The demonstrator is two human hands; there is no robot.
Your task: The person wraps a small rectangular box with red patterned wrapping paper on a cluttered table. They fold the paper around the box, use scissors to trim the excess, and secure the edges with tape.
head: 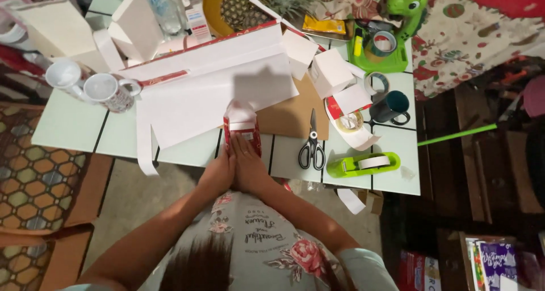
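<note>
Bare forearms, no sleeves past elbow. Light grey-white short-sleeved printed top [267, 245]: pink-red roses, dark script lettering mid-chest. No rings or watch visible.

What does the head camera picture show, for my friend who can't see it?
Two hands, left hand and right hand, press a small red and white box on a pale table. Scissors and a green tape dispenser lie to its right.

red box [243, 131]: small, half wrapped in white paper, at table's near edge
white boxes [331, 72]: plain cubes, mid-table
yellow packet [323, 24]: flat, far edge
</note>
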